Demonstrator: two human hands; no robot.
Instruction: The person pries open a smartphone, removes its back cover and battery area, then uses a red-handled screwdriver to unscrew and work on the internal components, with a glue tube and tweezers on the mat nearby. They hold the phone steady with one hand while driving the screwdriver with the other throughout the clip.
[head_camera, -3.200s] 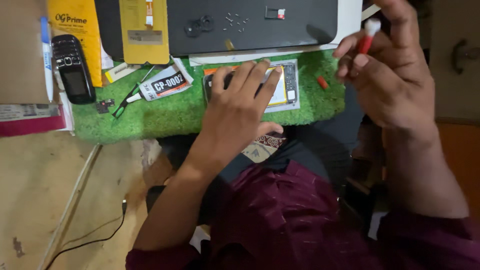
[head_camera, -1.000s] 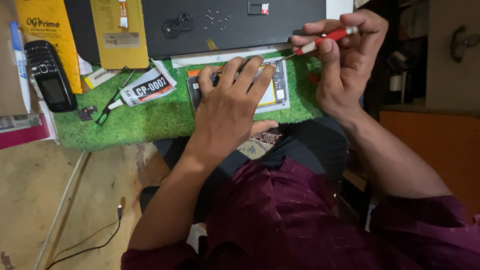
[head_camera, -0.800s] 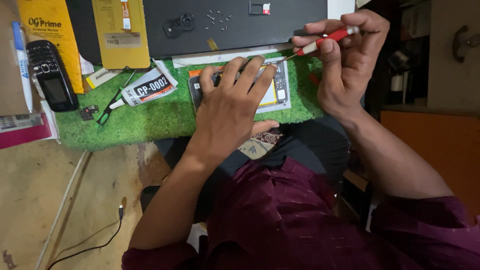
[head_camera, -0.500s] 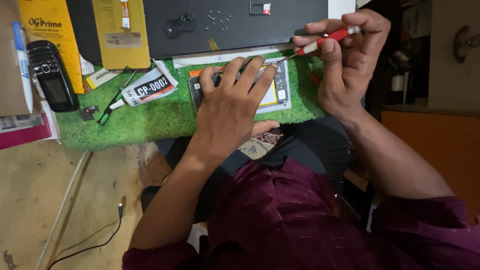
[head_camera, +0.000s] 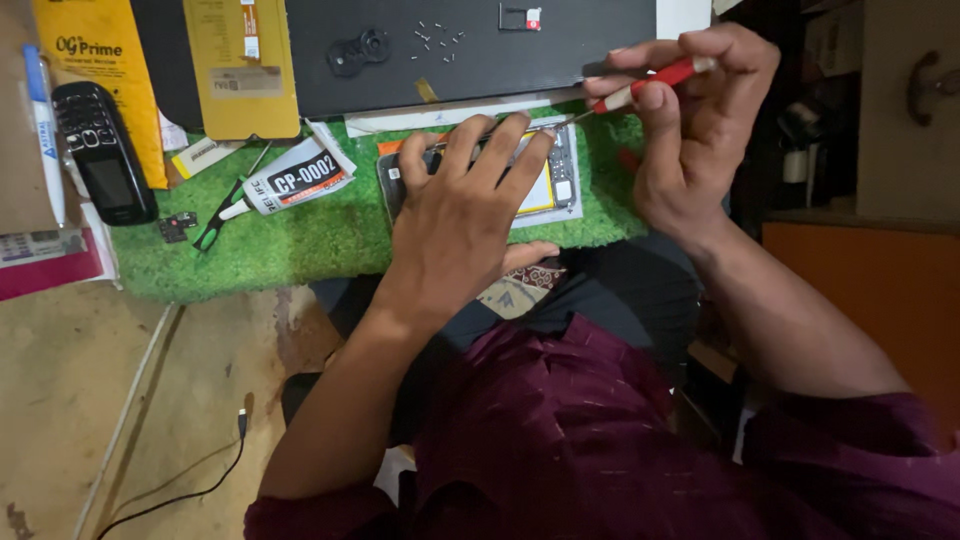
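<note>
Several tiny screws (head_camera: 437, 36) are already lying loose by the mat's (head_camera: 300, 245) far edge while your left hand (head_camera: 460, 225), fingers spread, is pinning the opened phone (head_camera: 560, 180) there; your right hand (head_camera: 700, 130) is pinching a red screwdriver (head_camera: 640, 88), working its top corner.

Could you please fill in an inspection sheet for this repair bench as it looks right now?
Surface: green turf mat on a bench.
Job's things: opened phone lying flat on the mat; red screwdriver, tip at the phone's upper edge.
Clutter: glue tube, keypad phone, yellow packets, loose screws on a dark tray.
Grips: left hand pressing the phone; right hand holding the screwdriver.
Cables: black cable on the floor.
Surroundings: orange cabinet at right.
</note>
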